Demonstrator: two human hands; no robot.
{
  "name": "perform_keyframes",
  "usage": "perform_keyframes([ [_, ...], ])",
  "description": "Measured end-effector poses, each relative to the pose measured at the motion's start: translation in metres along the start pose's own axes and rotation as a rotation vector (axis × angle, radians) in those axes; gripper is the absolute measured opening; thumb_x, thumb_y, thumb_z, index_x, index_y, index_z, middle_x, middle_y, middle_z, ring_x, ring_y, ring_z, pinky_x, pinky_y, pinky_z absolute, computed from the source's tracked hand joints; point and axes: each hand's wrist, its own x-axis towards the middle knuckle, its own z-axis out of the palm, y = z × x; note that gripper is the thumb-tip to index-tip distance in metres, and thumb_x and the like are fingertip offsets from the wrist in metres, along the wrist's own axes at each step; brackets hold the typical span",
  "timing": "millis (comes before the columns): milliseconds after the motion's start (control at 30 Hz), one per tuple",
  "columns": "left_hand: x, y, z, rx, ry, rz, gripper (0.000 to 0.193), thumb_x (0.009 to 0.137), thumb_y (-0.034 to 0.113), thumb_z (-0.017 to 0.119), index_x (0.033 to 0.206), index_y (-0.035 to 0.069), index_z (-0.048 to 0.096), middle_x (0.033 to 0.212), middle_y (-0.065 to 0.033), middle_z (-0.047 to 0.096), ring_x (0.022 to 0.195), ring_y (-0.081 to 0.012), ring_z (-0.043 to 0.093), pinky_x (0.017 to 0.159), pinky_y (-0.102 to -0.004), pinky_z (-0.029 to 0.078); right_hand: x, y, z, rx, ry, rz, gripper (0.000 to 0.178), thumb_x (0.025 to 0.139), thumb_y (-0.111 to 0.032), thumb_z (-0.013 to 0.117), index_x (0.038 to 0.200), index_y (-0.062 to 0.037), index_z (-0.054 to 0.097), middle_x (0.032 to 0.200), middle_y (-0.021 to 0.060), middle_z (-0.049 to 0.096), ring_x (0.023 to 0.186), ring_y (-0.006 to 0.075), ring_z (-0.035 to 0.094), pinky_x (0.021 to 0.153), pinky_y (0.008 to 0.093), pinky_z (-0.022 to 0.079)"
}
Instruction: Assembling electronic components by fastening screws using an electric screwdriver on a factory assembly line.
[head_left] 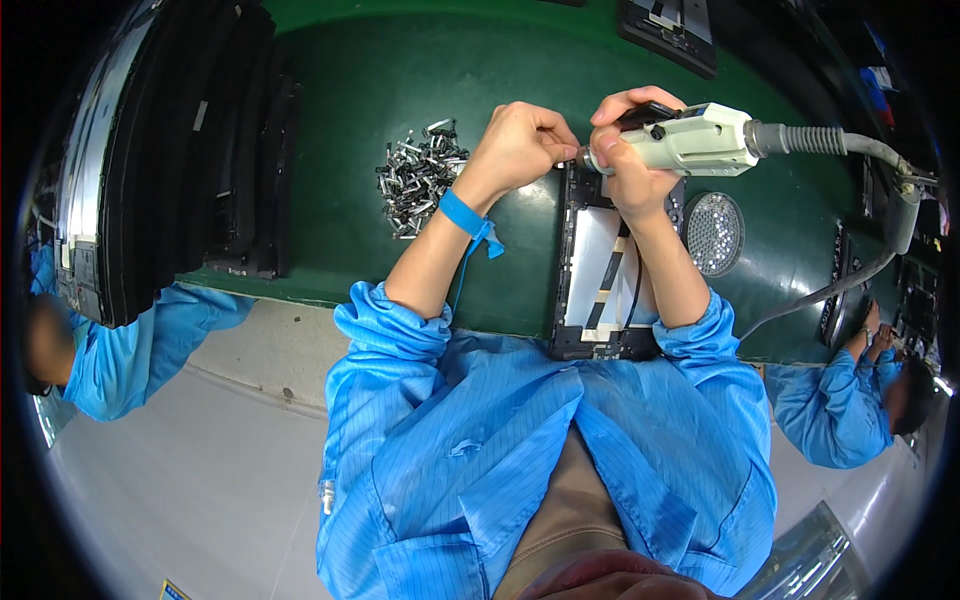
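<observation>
My right hand (637, 178) is wrapped round a pale electric screwdriver (705, 140), held lying sideways with its tip toward the left. At that tip, the fingers of my left hand (512, 148) are pinched together; whatever small thing they hold is too small to make out. Below both hands an opened tablet-like device (592, 265) lies on the green table, showing a silver panel, black strips and a dark frame. My right forearm covers part of it. A blue strap (466, 214) with a cord circles my left wrist.
Left of my hands lies a heap of small black-and-silver parts (415, 182). A round dish of small metal pieces (715, 234) sits right of the device. Dark panels (190, 150) stand stacked at left. The screwdriver's cable (868, 146) runs off right. Co-workers sit on both sides.
</observation>
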Motion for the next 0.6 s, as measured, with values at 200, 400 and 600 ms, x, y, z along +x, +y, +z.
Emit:
perform_keyframes([
  [200,0.001,-0.005,-0.001,0.000,0.000,0.017,0.006,0.073,-0.003,0.069,0.078,-0.004,0.067,0.070,-0.0072,0.066,0.065,-0.0090,0.060,0.060,-0.0230,0.048,-0.002,0.002,-0.002,-0.007,0.042,0.010,0.043,0.076,0.000,0.057,0.116,0.0025,0.042,0.091,0.0152,0.058,0.064,0.0076,0.049,0.055,0.0192,0.043],
  [400,0.000,-0.001,0.000,0.029,0.025,0.030,0.009,0.069,-0.004,0.064,0.076,-0.002,0.069,0.070,-0.0134,0.068,0.068,-0.0173,0.067,0.064,-0.0272,0.052,0.001,-0.002,0.005,-0.001,0.014,0.038,0.041,0.076,0.002,0.056,0.115,0.0030,0.043,0.090,0.0134,0.057,0.067,0.0079,0.050,0.060,0.0200,0.043],
  [600,0.000,0.001,0.000,0.042,0.045,0.029,0.010,0.068,-0.005,0.062,0.075,-0.002,0.069,0.070,-0.0133,0.068,0.067,-0.0178,0.067,0.064,-0.0275,0.053,0.002,-0.002,0.009,-0.043,-0.009,0.043,0.038,0.076,0.005,0.056,0.113,0.0038,0.044,0.085,0.0091,0.055,0.073,0.0108,0.053,0.066,0.0229,0.045],
])
